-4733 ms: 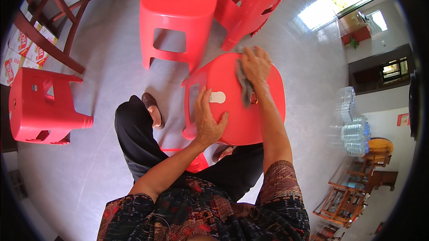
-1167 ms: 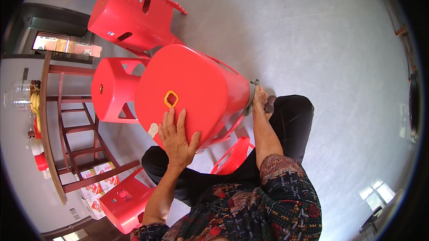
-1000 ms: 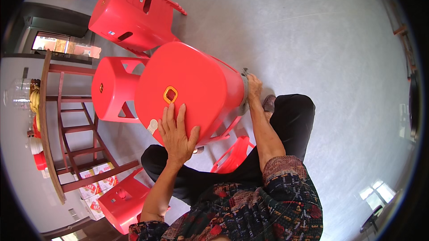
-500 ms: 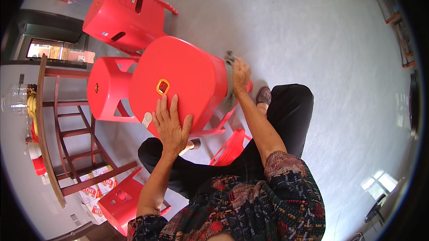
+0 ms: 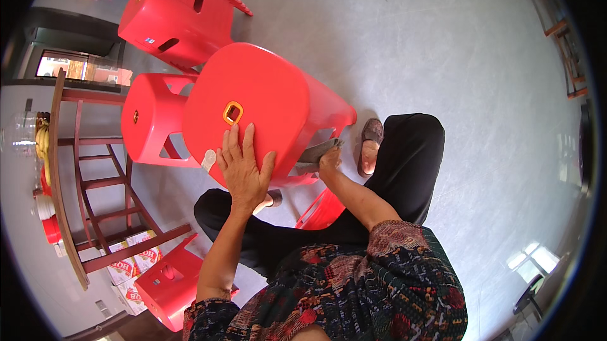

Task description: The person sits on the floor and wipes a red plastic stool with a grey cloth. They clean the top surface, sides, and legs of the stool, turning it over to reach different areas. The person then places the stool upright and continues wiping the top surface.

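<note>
A red plastic stool [image 5: 253,81] stands in front of me, with a yellow-rimmed hole in its top and a pale round sticker near one corner. My left hand [image 5: 245,167] lies flat on the seat, fingers spread, just below the hole. Down at the stool's near right side, my right hand [image 5: 330,162] is closed on a grey cloth [image 5: 316,152]. The cloth lies against the stool's leg area, and part of it is hidden behind the stool's edge.
More red stools stand close by: a tall one [image 5: 180,18] at the far left, a lower one [image 5: 152,119] beside mine, and another [image 5: 171,284] at lower left. A wooden rack [image 5: 104,183] stands left, near printed cartons [image 5: 129,271]. My shoe [image 5: 370,142] is right of the stool.
My right hand has brought the cloth from the stool's right side down toward me, to the near leg. My left hand has stayed on the seat.
</note>
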`<state>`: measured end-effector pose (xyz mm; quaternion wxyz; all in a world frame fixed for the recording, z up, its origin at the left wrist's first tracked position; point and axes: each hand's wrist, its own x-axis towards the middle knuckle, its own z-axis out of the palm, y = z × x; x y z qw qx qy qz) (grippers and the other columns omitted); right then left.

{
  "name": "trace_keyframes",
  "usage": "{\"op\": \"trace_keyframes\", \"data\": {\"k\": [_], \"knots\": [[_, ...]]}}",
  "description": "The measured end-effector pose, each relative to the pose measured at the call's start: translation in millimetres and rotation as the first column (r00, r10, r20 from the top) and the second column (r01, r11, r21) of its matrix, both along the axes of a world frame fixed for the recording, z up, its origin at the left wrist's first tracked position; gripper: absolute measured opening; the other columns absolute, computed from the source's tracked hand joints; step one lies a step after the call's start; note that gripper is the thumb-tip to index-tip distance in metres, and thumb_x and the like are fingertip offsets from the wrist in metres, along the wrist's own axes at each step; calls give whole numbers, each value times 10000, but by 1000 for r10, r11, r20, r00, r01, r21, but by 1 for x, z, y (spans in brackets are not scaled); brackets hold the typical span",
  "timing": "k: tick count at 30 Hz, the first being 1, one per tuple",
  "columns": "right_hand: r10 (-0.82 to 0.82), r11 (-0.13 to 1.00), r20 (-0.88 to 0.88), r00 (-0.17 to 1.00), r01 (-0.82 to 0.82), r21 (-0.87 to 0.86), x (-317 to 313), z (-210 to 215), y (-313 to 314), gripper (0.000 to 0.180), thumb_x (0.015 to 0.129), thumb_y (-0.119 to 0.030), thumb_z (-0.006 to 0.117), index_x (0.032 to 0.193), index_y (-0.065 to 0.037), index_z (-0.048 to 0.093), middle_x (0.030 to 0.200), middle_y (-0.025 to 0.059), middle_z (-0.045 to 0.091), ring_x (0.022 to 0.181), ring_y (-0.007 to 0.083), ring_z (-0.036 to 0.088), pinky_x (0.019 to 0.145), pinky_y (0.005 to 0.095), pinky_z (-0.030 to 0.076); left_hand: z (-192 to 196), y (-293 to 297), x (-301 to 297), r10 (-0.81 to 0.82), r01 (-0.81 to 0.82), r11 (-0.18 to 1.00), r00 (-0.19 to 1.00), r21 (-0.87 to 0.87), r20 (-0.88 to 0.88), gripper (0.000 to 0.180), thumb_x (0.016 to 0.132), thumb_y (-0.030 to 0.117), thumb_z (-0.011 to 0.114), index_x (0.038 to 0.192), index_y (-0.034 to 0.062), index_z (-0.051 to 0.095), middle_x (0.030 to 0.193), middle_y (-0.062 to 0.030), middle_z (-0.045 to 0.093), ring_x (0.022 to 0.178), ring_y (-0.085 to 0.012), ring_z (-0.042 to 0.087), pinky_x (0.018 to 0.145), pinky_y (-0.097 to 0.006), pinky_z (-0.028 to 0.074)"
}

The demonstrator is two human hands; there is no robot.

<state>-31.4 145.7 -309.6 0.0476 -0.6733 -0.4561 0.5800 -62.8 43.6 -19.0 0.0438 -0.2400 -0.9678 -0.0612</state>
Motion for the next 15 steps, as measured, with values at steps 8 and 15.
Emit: {"op": "trace_keyframes", "data": {"k": [8,15], "knots": [[57,919,-82,995,-20,393,-34,-9,60,333,879,-194,447,1081,-13,640,899,253,664,884,428,626,813,507,469,0,1,-1,-8,8,1000,1000,2,-16,680,872,501,557,1435,155,396,1502,-145,292,1395,-352,242,1117,-555,150],[420,659,-135,898,-199,725,-62,73,118,290,899,-135,488,1154,-64,606,962,224,627,964,362,585,856,446,457,3,3,-2,-25,25,1000,999,-7,-22,655,880,463,557,1433,146,405,1501,-143,296,1394,-352,243,1110,-554,162]]}}
